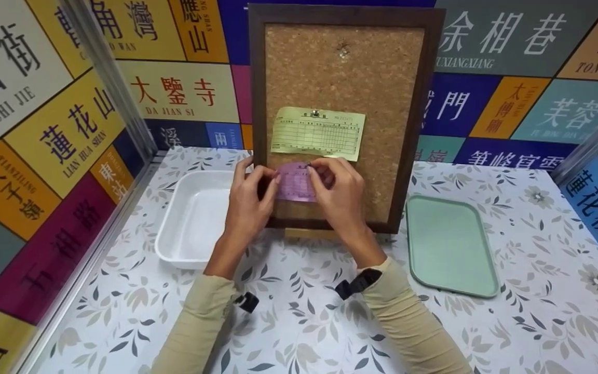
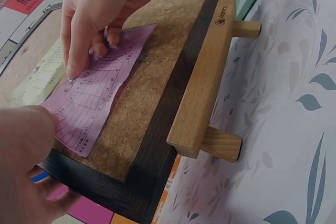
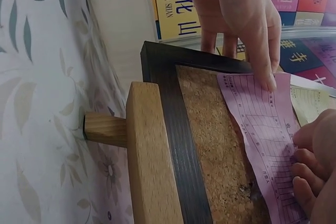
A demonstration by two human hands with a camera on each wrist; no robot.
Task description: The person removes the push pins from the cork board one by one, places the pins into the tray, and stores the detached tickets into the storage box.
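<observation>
A pink receipt slip [image 1: 296,187] lies against the lower cork of a framed corkboard [image 1: 387,78]. My left hand [image 1: 249,195] holds the slip's left edge; in the left wrist view its thumb is on the paper and other fingers reach behind the dark frame [image 2: 152,182]. My right hand [image 1: 341,189] pinches a small pushpin [image 1: 309,165] at the slip's top, mostly hidden by the fingertips. Above, a yellow receipt slip [image 1: 320,135] hangs from a metal pushpin [image 1: 315,112], its lower edge curling off the board. Several pushpins [image 1: 343,49] are clustered near the board's top.
The board leans on a wooden stand [image 2: 205,87] with short legs. A white plastic basin [image 1: 166,244] stands to the left, partly behind my left hand. A green tray [image 1: 452,246] lies to the right on the leaf-patterned tabletop [image 1: 299,311]. Sign-covered panels [image 1: 185,91] enclose the table.
</observation>
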